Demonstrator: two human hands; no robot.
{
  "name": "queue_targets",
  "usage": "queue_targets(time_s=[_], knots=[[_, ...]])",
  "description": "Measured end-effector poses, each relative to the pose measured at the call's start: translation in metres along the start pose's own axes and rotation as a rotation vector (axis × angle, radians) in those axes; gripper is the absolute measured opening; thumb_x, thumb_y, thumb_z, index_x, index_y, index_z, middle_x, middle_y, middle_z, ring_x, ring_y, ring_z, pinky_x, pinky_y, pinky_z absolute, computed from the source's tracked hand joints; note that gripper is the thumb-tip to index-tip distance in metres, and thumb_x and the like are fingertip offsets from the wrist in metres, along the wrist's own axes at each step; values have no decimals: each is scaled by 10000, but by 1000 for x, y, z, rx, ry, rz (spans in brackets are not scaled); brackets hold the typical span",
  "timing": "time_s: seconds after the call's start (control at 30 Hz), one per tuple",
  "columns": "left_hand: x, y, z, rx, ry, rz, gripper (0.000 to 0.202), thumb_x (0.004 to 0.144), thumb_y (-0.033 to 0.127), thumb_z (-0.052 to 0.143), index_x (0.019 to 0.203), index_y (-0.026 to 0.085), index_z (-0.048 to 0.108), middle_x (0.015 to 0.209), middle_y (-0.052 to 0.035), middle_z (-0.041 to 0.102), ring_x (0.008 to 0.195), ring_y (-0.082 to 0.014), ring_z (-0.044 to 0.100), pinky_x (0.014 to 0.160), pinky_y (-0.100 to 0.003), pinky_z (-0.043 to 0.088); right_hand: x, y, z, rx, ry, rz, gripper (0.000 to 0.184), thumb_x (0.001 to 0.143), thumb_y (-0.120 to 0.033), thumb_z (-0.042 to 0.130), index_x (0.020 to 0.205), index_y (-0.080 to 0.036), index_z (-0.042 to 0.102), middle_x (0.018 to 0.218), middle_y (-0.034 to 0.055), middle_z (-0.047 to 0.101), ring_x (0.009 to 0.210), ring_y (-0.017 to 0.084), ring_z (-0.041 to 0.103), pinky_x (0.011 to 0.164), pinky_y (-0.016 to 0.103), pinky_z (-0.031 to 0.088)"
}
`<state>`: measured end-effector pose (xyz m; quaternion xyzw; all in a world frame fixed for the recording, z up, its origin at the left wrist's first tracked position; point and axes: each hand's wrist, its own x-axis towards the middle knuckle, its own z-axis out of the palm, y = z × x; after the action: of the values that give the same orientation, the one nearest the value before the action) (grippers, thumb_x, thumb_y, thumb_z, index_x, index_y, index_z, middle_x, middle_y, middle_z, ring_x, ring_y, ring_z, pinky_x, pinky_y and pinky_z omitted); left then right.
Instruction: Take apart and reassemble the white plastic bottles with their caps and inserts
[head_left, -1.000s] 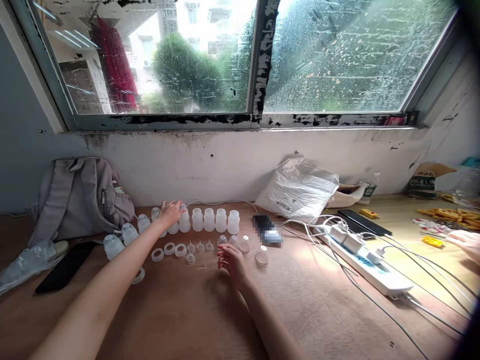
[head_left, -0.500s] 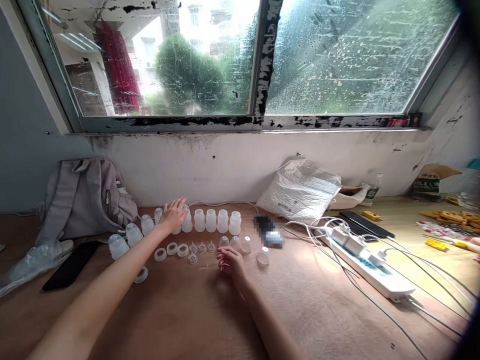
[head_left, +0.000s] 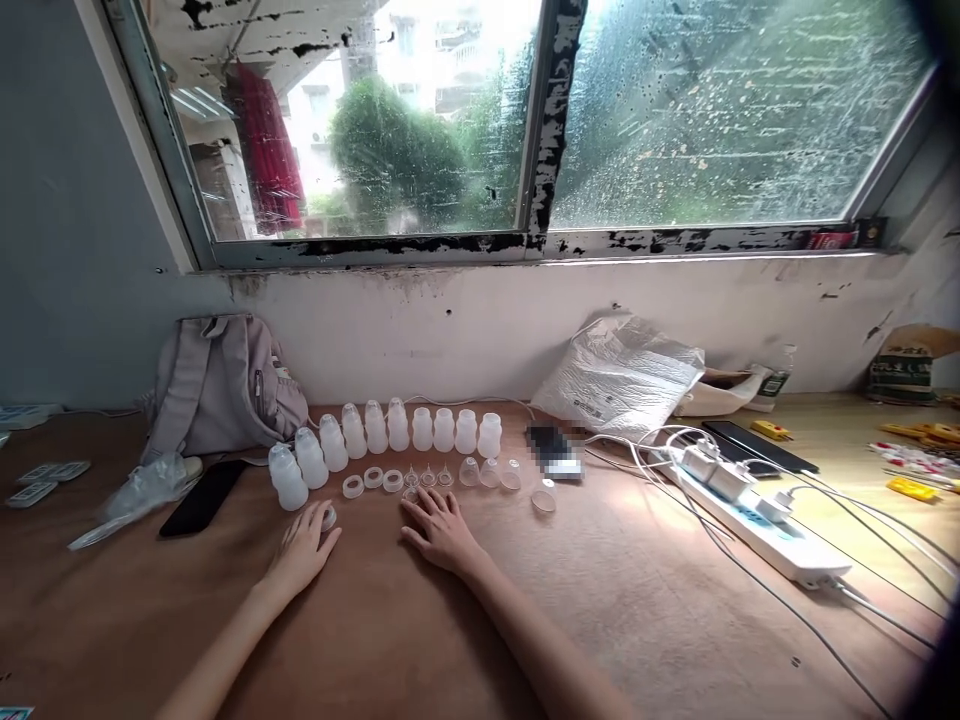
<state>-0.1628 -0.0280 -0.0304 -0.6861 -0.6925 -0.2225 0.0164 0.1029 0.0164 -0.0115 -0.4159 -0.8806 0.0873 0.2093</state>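
Note:
Several frosted baby bottles stand in a curved row toward the wall. In front of them lie white collar rings, small clear silicone nipples and clear dome caps. At the left end of the row, my left hand rests on the table, thumb apart, its fingers at a loose white ring that they partly cover. My right hand lies with fingers spread, its fingertips touching or just over a nipple; I cannot tell which. One larger clear cap sits apart at right.
A grey backpack, a black phone and a plastic bag lie at left. Behind at right is a silver bubble mailer. A white power strip with tangled cables and a dark phone occupy the right side.
My left hand has come back from the bottles to the loose ring near the table's front. My right hand has moved left from the caps to the nipples. The view has shifted left.

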Motion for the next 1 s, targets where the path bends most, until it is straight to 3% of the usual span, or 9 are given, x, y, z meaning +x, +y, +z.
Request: queue_targets(time_s=[0.13, 0.2, 0.27, 0.37, 0.43, 0.53, 0.7, 0.87, 1.0], knots=[[12, 32, -4, -402, 23, 9, 325, 745, 374, 465, 1022, 213, 520, 1036, -57, 566, 995, -224, 489, 885, -377, 351, 0, 2, -1, 14, 126, -48, 385, 821, -374, 398, 1189, -262, 403, 1226, 87, 436, 1130, 225, 379, 912, 413, 279], [23, 62, 0, -781, 65, -123, 315, 707, 376, 530, 976, 212, 542, 1019, -52, 579, 973, -207, 510, 867, -336, 369, -3, 3, -3, 60, 243, -61, 336, 817, -303, 411, 1141, -213, 426, 1119, 106, 495, 1025, 209, 462, 839, 355, 357], [35, 95, 10, -1279, 18, -349, 295, 685, 375, 570, 917, 193, 556, 943, -57, 608, 879, -184, 563, 761, -274, 425, -5, 5, -2, 120, 369, -44, 252, 825, -250, 383, 1058, -177, 445, 987, 103, 540, 899, 190, 518, 770, 317, 398], [53, 140, 36, -1456, -65, -417, 391, 774, 471, 404, 956, 145, 520, 785, -88, 641, 643, -161, 604, 549, -254, 455, -9, 7, 2, 198, 506, 8, 171, 848, -212, 305, 955, -167, 430, 831, 73, 564, 748, 164, 552, 675, 279, 425], [60, 162, 52, -1543, -91, -430, 454, 797, 497, 335, 954, 114, 520, 756, -108, 643, 629, -157, 608, 530, -246, 459, -10, 9, 4, 222, 546, 43, 152, 853, -210, 284, 927, -172, 410, 783, 57, 569, 686, 155, 559, 615, 258, 427], [61, 176, 64, -1635, -99, -405, 436, 789, 493, 371, 980, 135, 531, 865, -101, 640, 745, -146, 611, 599, -223, 471, -10, 10, 7, 211, 544, 91, 138, 853, -216, 275, 912, -181, 395, 751, 39, 580, 625, 147, 562, 566, 244, 418], [52, 171, 59, -1635, -168, -304, 438, 760, 495, 436, 1059, 188, 526, 1003, -69, 608, 817, -158, 596, 612, -218, 469, -4, 13, 7, 228, 506, 205, 163, 847, -249, 280, 929, -177, 401, 744, 43, 594, 590, 155, 573, 530, 246, 409], [49, 172, 57, -1382, -120, -100, 415, 794, 465, 383, 1053, 179, 534, 1061, -76, 580, 917, -182, 557, 684, -251, 475, 3, 23, 4, 440, 584, 386, 178, 810, -297, 353, 940, -185, 399, 666, 7, 560, 576, 150, 556, 555, 252, 421], [48, 175, 58, -1214, -149, 8, 410, 817, 429, 335, 1088, 173, 504, 1051, -75, 584, 816, -166, 581, 586, -238, 479, 5, 29, 3, 563, 588, 456, 184, 755, -328, 426, 877, -191, 433, 597, -17, 522, 529, 145, 518, 535, 255, 412]])
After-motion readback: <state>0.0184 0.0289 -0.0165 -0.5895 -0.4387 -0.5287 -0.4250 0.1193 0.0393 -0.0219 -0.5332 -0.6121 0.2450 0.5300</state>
